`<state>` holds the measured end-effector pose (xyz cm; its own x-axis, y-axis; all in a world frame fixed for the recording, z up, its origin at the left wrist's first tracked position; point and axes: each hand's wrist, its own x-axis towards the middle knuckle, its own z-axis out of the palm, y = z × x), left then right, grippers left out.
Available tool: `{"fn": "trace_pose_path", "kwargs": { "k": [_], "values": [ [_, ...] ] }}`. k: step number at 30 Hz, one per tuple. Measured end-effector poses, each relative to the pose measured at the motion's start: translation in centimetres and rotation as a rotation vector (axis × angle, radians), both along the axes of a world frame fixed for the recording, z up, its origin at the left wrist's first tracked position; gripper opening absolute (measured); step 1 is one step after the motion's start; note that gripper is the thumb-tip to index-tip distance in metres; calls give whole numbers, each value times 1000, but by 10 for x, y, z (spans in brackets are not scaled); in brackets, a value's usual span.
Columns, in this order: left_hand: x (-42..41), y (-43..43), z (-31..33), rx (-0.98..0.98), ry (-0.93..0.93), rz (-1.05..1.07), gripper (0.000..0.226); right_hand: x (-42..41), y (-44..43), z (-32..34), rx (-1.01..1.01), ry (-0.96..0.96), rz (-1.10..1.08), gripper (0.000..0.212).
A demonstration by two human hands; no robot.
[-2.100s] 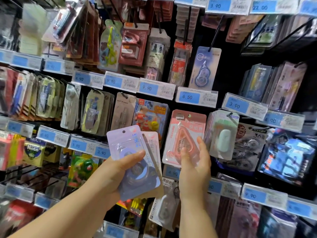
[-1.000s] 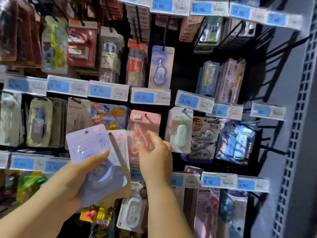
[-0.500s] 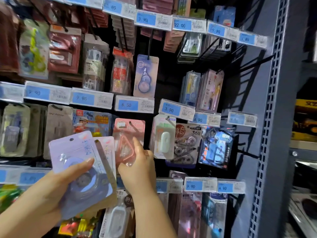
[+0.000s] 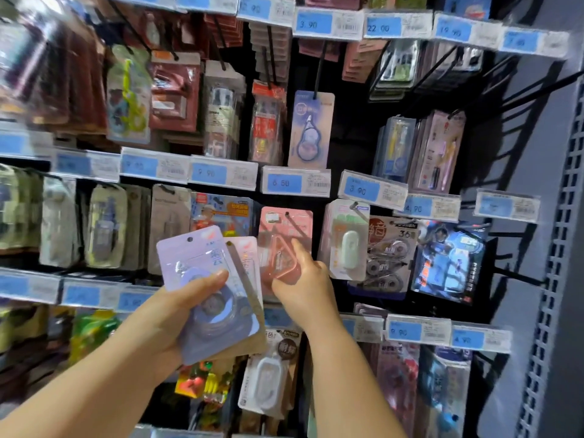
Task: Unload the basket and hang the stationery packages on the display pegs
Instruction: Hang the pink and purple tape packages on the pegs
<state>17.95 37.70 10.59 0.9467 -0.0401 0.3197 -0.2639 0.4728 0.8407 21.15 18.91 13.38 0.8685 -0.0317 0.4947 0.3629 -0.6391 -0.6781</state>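
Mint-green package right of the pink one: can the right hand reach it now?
Probably yes. The right hand grips the pink package. The mint-green package hangs frontmost right beside it, with nothing in front. The hand would need to let go first.

I find the scene dim and bluish, lit from above: the pegs (image 4: 521,278) cast long shadows across the grey side panel (image 4: 518,159), and the black backing (image 4: 350,143) swallows detail. Motion blur smears the left-edge packages (image 4: 38,74) and their price labels (image 4: 72,164), while the pink package (image 4: 284,222) and the 6.50 label (image 4: 295,183) stay fairly sharp. Glare streaks the blister of the lilac package (image 4: 196,254), and the perforated upright (image 4: 565,248) bows with wide-angle distortion.
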Motion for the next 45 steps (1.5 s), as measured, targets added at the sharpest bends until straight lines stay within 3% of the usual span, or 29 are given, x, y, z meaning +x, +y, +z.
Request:
{"fn": "trace_pose_path", "kwargs": {
  "k": [2,6,9,12,16,19,21,25,29,36,42,45],
  "values": [
    [-12,-4,7,-49,8,-79,10,2,1,-1,-2,-2,7,77],
    [-21,-9,13,-49,27,-36,3,9,-4,-2,3,22,-20,73],
    [-24,-6,15,-10,30,-31,20,10,-8,-4,-35,66,-1,68],
    [-24,-4,15,-48,57,-43,12,4,-6,-6,-40,65,-16,59],
    [-23,-8,15,-102,90,-51,8,-12,4,-16,69,-153,-104,34],
    [-22,-10,13,-99,55,-58,24,-26,15,-26,180,-289,-21,18],
    [-22,-12,12,-84,34,-61,33,-32,21,-28,305,-170,161,21],
    [-22,-17,8,-53,-13,-87,25,-30,28,-34,460,121,415,27],
    [-22,-20,7,-48,-21,-85,32,-30,28,-35,575,138,575,17],
    [-19,-24,10,-27,-30,-41,27,-25,31,-35,661,28,519,19],
    [-16,-22,14,-65,-76,-38,41,-25,29,-31,809,213,647,27],
    [-15,-21,13,-95,-76,-35,42,-19,29,-31,850,150,524,24]
  ]
}}
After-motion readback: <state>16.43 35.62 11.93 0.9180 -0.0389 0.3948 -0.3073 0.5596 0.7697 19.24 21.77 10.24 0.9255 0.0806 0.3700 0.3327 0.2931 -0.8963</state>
